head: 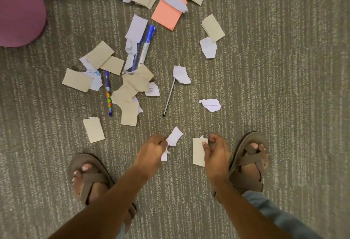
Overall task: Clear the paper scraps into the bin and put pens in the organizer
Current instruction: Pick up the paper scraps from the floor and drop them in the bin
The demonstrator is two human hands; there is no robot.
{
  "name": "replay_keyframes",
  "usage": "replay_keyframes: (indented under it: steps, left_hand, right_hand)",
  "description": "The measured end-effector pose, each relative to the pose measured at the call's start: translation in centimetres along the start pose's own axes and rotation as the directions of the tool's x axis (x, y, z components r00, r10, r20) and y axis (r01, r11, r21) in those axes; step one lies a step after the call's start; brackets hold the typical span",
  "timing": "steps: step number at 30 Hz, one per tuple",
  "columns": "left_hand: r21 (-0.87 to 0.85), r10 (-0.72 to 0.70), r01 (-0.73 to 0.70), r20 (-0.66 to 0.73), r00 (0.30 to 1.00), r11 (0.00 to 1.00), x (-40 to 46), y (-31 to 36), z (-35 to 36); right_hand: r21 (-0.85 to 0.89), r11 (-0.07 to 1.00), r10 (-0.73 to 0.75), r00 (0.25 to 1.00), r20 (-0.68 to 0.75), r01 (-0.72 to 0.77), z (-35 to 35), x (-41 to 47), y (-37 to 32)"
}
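My left hand pinches a torn white scrap low over the carpet. A beige paper piece is held by the fingertips of my right hand. Ahead lie several scattered scraps: beige pieces, white bits and an orange sheet. A blue marker lies among them beside a blue pen half under paper. A patterned blue pen and a thin dark pen lie nearer me. No bin or organizer is in view.
A pink rounded object sits at the top left. My sandalled feet stand on the grey striped carpet on either side of my hands. A dark edge runs along the top.
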State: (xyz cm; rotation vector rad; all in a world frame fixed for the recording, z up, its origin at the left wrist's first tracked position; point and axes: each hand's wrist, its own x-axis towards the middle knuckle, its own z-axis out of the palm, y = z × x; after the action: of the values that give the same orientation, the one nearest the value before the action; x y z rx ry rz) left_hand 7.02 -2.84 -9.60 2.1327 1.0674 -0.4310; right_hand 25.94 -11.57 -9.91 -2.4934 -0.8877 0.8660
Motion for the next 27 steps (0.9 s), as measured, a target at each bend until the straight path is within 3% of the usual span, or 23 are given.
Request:
replay_keyframes:
  steps: [4, 8, 12, 20, 23, 27]
  left_hand:
    - [-0.305, -0.087, 0.066, -0.057, 0.995, 0.950, -0.9, -0.6, -0.6]
    - [-0.432, -0.064, 0.009, -0.114, 0.991, 0.902, -0.9, -0.4, -1.6]
    - [-0.348, -0.050, 0.014, -0.094, 0.994, 0.937, 0.9, 1.6, -1.0]
    - [0.004, -0.232, 0.233, -0.061, 0.971, 0.972, 3.9, 4.5, 0.5]
    - [0.057, -0.242, 0.244, -0.036, 0.969, 0.968, 4.4, 4.7, 0.8]
    - [-0.009, -0.242, 0.242, -0.013, 0.970, 0.970, 4.3, 4.7, 0.9]
  right_hand:
    - [0.010, 0.995, 0.102, 0.987, 0.125, -0.104, 0.8, -0.5, -0.6]
    - [-0.076, 0.990, 0.129, 0.986, 0.103, -0.122, 1.3, -0.5, -1.0]
    - [-0.155, 0.978, 0.162, 0.976, 0.143, -0.140, 1.3, 0.0, -1.2]
    - [0.019, 1.000, -0.013, 0.988, 0.151, 0.011, -2.0, 4.5, -1.3]
    - [0.087, 0.995, -0.072, 0.980, 0.186, 0.057, -3.6, 7.7, -2.0]
    - [-0.061, 0.975, -0.193, 0.953, 0.234, 0.213, -4.7, 11.4, -2.9]
